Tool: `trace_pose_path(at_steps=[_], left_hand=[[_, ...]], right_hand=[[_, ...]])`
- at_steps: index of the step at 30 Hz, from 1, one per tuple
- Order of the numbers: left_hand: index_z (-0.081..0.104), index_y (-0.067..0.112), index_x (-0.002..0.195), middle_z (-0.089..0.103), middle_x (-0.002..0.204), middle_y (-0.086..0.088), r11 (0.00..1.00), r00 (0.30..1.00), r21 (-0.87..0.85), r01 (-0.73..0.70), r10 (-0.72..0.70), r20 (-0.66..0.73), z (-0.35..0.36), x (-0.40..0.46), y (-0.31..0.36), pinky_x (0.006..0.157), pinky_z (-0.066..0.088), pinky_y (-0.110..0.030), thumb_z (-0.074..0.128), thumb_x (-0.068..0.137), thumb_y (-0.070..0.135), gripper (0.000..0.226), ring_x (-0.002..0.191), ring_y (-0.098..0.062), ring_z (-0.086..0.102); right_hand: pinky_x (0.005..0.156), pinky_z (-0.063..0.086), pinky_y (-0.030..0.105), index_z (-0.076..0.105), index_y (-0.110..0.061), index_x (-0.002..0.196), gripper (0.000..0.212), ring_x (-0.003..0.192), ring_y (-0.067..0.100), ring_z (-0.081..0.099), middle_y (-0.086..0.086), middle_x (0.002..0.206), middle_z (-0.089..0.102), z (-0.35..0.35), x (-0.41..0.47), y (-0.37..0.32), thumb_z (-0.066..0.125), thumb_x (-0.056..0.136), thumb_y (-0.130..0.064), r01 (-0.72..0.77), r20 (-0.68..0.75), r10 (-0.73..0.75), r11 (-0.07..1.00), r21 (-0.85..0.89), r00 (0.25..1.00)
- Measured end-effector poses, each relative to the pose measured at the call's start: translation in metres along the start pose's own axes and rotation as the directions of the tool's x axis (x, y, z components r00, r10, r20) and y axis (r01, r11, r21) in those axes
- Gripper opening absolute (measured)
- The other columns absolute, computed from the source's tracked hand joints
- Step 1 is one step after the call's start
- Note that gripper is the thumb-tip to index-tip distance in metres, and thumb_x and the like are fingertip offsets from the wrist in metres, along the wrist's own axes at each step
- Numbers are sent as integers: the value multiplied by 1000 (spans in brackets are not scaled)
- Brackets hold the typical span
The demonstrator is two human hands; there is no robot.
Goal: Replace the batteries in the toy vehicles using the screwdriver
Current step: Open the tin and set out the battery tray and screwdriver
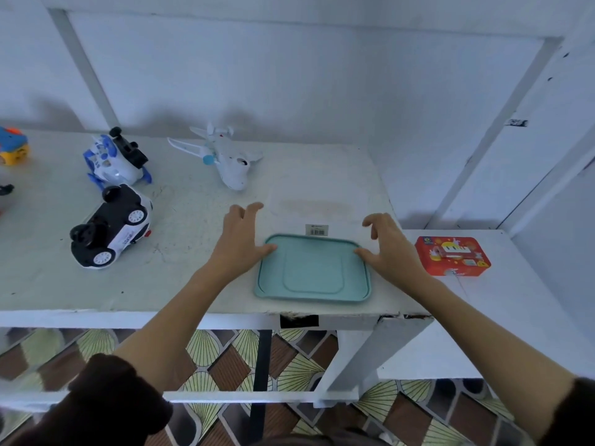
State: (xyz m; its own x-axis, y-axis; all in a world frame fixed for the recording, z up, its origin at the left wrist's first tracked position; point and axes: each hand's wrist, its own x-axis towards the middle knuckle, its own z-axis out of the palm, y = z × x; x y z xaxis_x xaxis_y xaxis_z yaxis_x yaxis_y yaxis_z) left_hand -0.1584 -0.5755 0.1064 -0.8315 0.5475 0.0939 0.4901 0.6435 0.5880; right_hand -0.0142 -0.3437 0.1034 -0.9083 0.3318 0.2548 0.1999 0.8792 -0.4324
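At the near edge of a worn white table (193, 284), a person's two bare hands flank a shallow teal tray (312, 268). The left hand (240, 239) rests with its thumb against the tray's left rim, fingers spread and raised; the right hand (391, 244) touches the right rim the same way, fingers curled and loose. Neither hand is closed around anything, and the tray lies flat on the table.

Just beyond the tray's far rim sits a small barcoded card (317, 229). To the right, on a lower white surface, stands a red printed box (452, 255).

Farther off and to the left, well apart from both hands, wait the toys: a black-and-white car (111, 228) tipped on its side, a blue-and-white vehicle (116, 159) overturned behind it, and a white toy plane (225, 156) toward the far middle. An orange-and-blue toy (13, 146) is cut off at the far left edge.

No screwdriver and no batteries can be seen, and no battery cover appears opened. By all appearances the job has barely begun; every vehicle remains to be serviced.
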Motion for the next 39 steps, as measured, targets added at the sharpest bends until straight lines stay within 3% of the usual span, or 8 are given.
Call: trace_pose_path(at_steps=[4,8,13,32,36,39], left_hand=[[38,20,141,35,122,-14,960,984,236,-151,168,-52,0,12,8,89,37,-35,74,80,31,72,109,-27,34],[53,16,128,38,121,-14,928,983,333,-165,183,-22,2,20,9,78,39,-36,74,79,30,54,109,-28,36],[58,9,118,40,117,-15,916,977,364,-167,204,-66,7,26,8,71,34,-33,74,78,24,46,106,-30,38],[59,4,111,44,111,-18,903,965,389,-184,241,-102,13,36,12,68,34,-34,76,77,21,41,99,-33,42],[59,3,113,43,112,-20,935,962,295,-196,242,-128,14,35,12,73,39,-34,74,81,23,41,103,-34,41],[58,1,114,43,114,-24,956,932,202,-212,260,-251,17,32,20,79,39,-36,68,86,23,37,105,-36,42]], right_hand=[[59,45,31,42,-14,128,59,96,19,44,8,110,41,-3,13,-3,71,77,-24,46,-38,-50,993,-105,998],[59,34,26,54,-9,113,46,98,21,42,10,108,43,-2,25,-1,72,76,-29,90,26,-86,961,-260,996],[62,33,26,55,-8,108,44,94,23,44,10,105,45,-1,35,5,72,75,-31,85,27,-81,950,-301,996],[72,39,29,51,-9,111,44,96,22,43,9,108,44,-1,50,9,68,78,-32,69,53,-55,949,-307,997],[75,41,30,50,-12,116,46,97,21,44,8,109,44,-2,49,10,66,80,-35,63,71,-45,957,-282,996],[81,44,34,46,-17,125,52,97,18,47,7,111,46,-7,48,10,64,82,-37,60,39,-53,980,-188,998]])
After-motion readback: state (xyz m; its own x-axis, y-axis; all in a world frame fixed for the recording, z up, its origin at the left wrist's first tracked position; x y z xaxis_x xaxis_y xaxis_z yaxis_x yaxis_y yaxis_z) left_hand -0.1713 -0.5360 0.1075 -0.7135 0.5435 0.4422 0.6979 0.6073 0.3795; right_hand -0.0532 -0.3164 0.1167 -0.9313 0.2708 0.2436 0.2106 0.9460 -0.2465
